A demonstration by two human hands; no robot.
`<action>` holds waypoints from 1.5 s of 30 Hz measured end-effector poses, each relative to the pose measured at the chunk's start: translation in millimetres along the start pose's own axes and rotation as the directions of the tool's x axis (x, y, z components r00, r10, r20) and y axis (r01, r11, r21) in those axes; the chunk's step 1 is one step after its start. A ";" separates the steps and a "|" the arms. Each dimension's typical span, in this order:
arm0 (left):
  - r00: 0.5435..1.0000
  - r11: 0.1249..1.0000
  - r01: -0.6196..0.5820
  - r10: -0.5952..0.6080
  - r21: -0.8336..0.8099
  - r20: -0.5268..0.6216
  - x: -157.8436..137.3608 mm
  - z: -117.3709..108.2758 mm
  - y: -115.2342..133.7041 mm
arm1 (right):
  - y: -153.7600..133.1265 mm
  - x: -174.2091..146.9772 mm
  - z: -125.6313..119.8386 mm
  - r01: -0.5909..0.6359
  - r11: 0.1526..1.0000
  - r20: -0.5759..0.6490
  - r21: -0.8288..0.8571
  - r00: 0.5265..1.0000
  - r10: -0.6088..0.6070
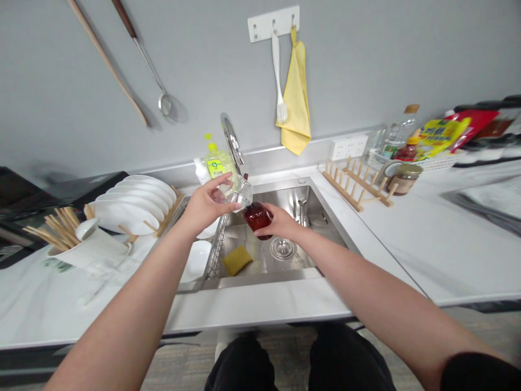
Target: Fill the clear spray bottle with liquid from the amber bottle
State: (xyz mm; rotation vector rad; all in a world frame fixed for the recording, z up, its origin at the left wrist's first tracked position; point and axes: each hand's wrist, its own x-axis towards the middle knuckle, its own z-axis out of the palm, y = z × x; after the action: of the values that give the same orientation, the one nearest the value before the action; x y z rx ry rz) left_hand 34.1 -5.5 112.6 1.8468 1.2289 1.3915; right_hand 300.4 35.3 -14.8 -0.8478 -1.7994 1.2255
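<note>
Right hand (280,221) clasps a dark red, seemingly translucent bottle (256,218).

Plain black sleeve (476,374), its hem leaving the right forearm (358,274) bare. Left forearm (138,288), left hand (203,207) and right hand (279,222) likewise bare. Trousers (244,364): black, matte-looking.

Sponge (237,260) lies in sink (264,278), left of drain (282,248).

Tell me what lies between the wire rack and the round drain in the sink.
The head view shows a yellow sponge there, on the floor of the sink, nearer the wire rack than the drain.
</note>
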 end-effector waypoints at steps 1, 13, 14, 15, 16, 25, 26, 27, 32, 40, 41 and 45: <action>1.000 1.000 -0.005 0.005 0.003 0.000 -0.3 0.1 2.2 | -1.3 -0.7 0.0 0.004 1.000 -0.002 0.002 1.000 -0.004; 0.998 0.998 -0.040 0.038 0.045 0.045 3.1 -3.2 13.9 | -6.6 -1.8 0.7 0.040 0.998 -0.026 -0.043 0.999 -0.041; 0.998 0.997 -0.050 0.047 0.064 0.053 3.1 -2.8 17.1 | -6.8 -1.9 0.7 0.043 0.998 -0.028 -0.041 0.999 -0.045; 0.997 0.995 -0.060 0.055 0.085 0.060 3.2 -2.4 20.5 | -7.1 -2.1 0.6 0.045 0.998 -0.030 -0.036 0.998 -0.046; 0.996 0.992 -0.069 0.062 0.103 0.067 3.5 -1.9 23.9 | -7.6 -2.2 0.6 0.044 0.999 -0.030 -0.029 0.999 -0.045; 0.987 0.977 -0.118 0.096 0.180 0.127 12.5 -2.6 39.6 | -10.8 -3.5 -0.1 0.061 0.998 -0.037 0.023 0.998 -0.060; 0.987 0.974 -0.116 0.091 0.194 0.134 13.1 -2.7 41.3 | -10.3 -3.4 0.0 0.063 0.998 -0.040 0.021 0.997 -0.062; 0.986 0.971 -0.115 0.087 0.208 0.140 13.5 -2.7 43.2 | -9.6 -3.2 0.1 0.066 0.998 -0.042 0.021 0.997 -0.065; 0.985 0.959 -0.110 0.069 0.263 0.160 14.9 -1.3 53.8 | -5.6 -0.3 1.6 0.096 0.994 -0.058 0.051 0.994 -0.093; 0.981 0.965 -0.135 0.098 0.226 0.166 21.8 -0.5 54.9 | -6.9 -1.0 1.6 0.110 0.993 -0.072 0.044 0.992 -0.107; 0.981 0.965 -0.135 0.098 0.225 0.166 22.4 -0.4 55.2 | -7.0 -1.1 1.6 0.111 0.993 -0.074 0.047 0.991 -0.107; 0.985 0.976 -0.099 0.068 0.196 0.156 23.0 1.0 59.8 | -6.6 -0.6 1.4 0.119 0.992 -0.077 0.040 0.990 -0.116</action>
State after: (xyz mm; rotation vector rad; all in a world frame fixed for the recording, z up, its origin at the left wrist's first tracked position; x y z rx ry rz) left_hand 57.6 -12.3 171.9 2.1230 1.2693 1.1818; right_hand 298.8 32.2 -9.0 -0.7416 -1.7315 1.1393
